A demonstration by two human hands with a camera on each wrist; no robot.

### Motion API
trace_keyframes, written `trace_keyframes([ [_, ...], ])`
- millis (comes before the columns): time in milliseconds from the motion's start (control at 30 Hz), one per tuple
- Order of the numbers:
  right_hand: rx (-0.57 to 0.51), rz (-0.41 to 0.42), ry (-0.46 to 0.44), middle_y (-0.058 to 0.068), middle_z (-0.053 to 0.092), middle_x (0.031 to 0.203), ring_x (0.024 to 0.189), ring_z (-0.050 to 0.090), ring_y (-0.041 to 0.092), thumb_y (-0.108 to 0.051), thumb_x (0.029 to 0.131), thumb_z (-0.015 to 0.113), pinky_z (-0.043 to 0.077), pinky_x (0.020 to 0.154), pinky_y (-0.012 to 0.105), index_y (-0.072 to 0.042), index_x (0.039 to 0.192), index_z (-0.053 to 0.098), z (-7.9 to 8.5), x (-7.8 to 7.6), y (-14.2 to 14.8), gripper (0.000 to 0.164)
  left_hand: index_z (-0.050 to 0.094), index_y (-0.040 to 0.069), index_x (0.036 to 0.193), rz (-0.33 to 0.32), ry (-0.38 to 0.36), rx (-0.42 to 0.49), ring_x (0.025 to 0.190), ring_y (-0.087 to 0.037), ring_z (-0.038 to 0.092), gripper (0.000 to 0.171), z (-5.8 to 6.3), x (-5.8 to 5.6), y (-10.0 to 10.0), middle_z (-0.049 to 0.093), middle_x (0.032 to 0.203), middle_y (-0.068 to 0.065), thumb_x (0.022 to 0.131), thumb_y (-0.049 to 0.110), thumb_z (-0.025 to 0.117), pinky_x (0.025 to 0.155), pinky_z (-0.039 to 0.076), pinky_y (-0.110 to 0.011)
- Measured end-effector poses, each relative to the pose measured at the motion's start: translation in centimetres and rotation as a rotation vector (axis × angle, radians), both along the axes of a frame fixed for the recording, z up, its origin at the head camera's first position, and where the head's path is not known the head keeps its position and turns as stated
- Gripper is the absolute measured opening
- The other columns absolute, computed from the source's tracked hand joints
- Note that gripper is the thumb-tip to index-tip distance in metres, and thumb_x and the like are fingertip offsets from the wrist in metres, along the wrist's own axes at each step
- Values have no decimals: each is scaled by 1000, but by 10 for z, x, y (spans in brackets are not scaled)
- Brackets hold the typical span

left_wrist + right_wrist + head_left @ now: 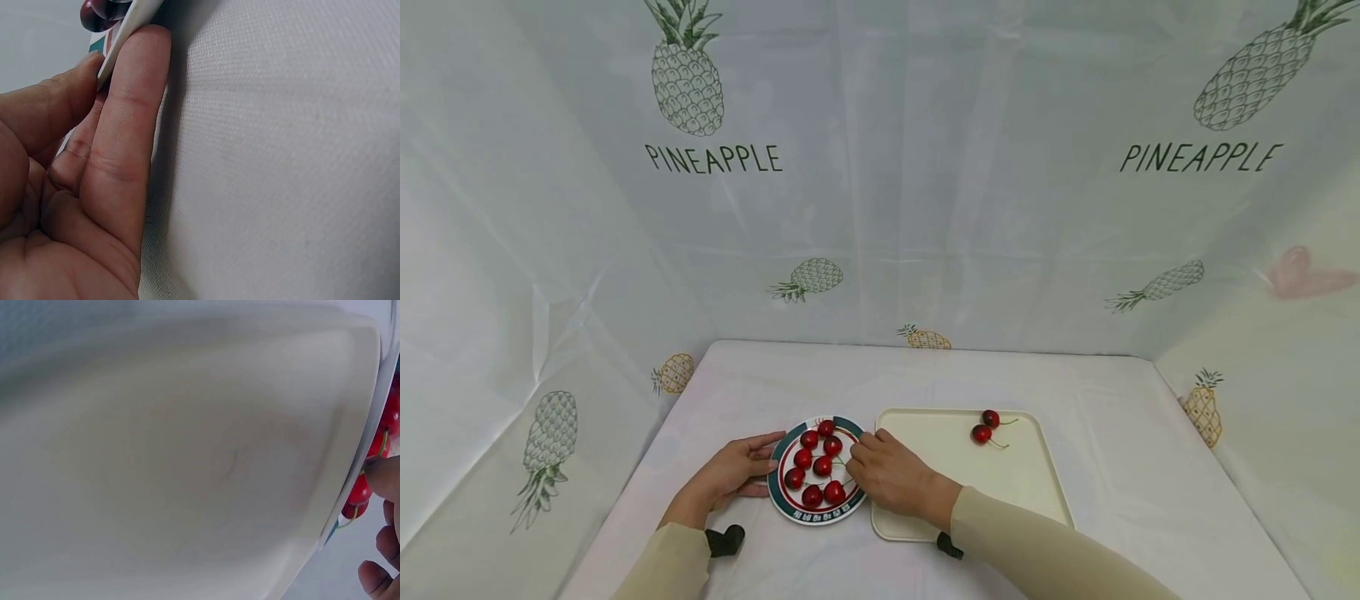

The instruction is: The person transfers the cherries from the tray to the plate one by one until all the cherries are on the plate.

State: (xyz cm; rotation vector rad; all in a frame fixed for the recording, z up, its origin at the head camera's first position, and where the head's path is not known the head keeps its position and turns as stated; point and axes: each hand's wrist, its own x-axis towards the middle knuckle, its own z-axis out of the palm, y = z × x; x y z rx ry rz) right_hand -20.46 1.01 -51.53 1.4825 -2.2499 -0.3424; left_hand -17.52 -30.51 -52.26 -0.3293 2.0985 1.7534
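A round plate with a dark green rim and red inner ring bears several red cherries. At its left edge my left hand holds the rim, thumb on the upper side and a finger underneath, as the left wrist view shows. My right hand is over the plate's right edge with curled fingers. In the right wrist view its thumb is against a thin green cherry stem, which it appears to pinch; the opposing fingertip is hidden.
A cream rectangular tray lies right of the plate, partly under my right forearm. Two stemmed cherries sit near its far right corner. White cloth covers the table, and a pineapple-print curtain hangs behind.
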Motion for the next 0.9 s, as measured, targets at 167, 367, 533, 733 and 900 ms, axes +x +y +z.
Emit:
trace_keyframes([
  [167, -48, -21, -29, -6, 58, 90, 88, 48, 16, -29, 103, 65, 39, 77, 27, -20, 99, 67, 5, -1, 5, 10, 52, 11, 156, 19, 1, -6, 101, -26, 77, 55, 0, 0, 1, 58, 150, -24, 103, 1, 63, 81, 67, -44],
  [367, -101, -49, -45, -5, 59, 91, 89, 48, 16, -31, 107, 59, 43, 80, 29, -18, 99, 66, 12, -5, 13, 17, 51, 10, 157, 21, -3, -18, 100, -25, 76, 56, 2, 1, 2, 58, 150, -24, 102, 1, 64, 80, 67, -44],
  [533, -133, -62, -50, -4, 58, 90, 88, 47, 17, -28, 106, 60, 42, 79, 30, -18, 96, 64, 15, -8, 21, 15, 52, 10, 156, 28, -1, -19, 100, -25, 76, 56, 2, 1, 2, 59, 149, -24, 102, 1, 64, 80, 67, -44],
  [733, -155, -91, -65, -4, 58, 90, 88, 47, 17, -28, 105, 61, 42, 80, 29, -18, 97, 65, 19, -11, 32, 14, 52, 11, 156, 27, -1, -28, 99, -25, 76, 56, 2, 0, 2, 59, 148, -23, 103, 1, 64, 80, 67, -44],
  [900, -172, -121, -46, -3, 59, 90, 87, 50, 17, -31, 103, 62, 43, 81, 30, -17, 97, 64, 19, -15, 43, 16, 53, 12, 156, 35, -10, -28, 98, -24, 76, 55, -1, 1, 2, 60, 147, -23, 103, 1, 63, 80, 67, -43],
])
